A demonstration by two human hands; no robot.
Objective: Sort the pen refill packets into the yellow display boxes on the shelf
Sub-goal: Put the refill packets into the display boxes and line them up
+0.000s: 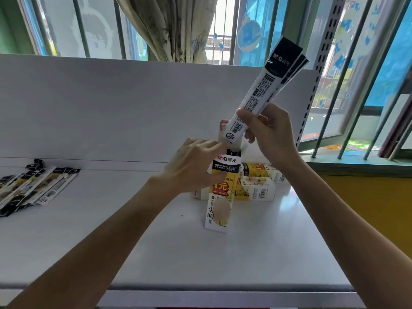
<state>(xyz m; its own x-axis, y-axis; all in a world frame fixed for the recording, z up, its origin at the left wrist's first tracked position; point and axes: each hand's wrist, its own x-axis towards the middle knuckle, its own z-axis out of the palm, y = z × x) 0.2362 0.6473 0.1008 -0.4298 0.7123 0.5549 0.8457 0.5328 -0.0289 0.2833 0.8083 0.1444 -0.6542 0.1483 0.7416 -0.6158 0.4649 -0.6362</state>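
Left hand [196,166], forearm foremost, grips the upright yellow display box [219,208]; right hand [269,132] pinches a bundle of refill packets [265,85] above its open top; loose packets [33,186] at the left of the shelf [111,230] await sorting, task judged midway

left forearm [95,246] bare | right forearm [338,210] bare | unclothed apparently to elbows
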